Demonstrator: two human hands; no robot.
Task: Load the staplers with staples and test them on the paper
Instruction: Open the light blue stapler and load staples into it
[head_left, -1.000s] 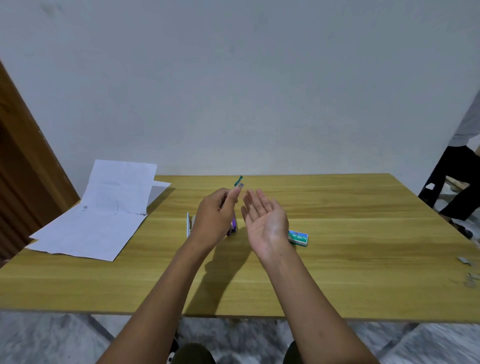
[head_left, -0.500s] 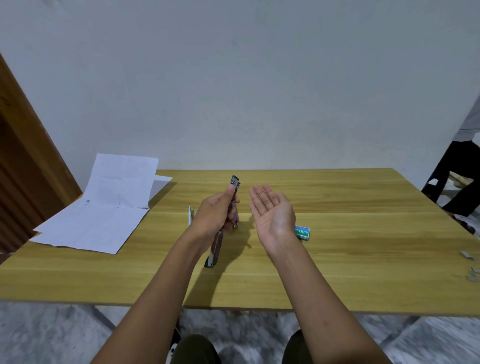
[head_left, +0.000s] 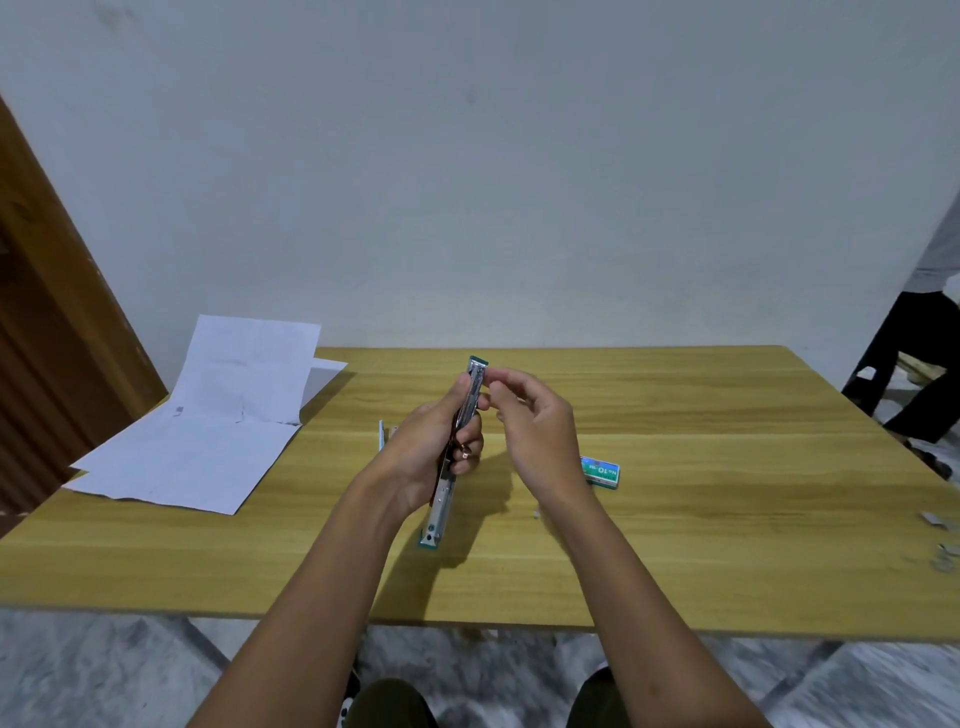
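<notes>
Staple box (head_left: 601, 471) label reads "No.10", upside down; rest too small.

The left hand (head_left: 423, 457) is hiding the middle of the opened stapler (head_left: 451, 470) and most of another stapler (head_left: 383, 435) behind it, the right hand (head_left: 540, 441) is covering the staple box's (head_left: 601, 472) left end, and whatever its fingertips are pinching is staying too small to tell.

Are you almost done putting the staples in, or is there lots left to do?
Not nearly done. The left hand holds a teal stapler swung open, and the right hand pinches at its top end, apparently feeding in staples too small to see. The staple box lies on the table. The paper sits apart, so testing remains. Another item behind the left hand is unclear.
</notes>
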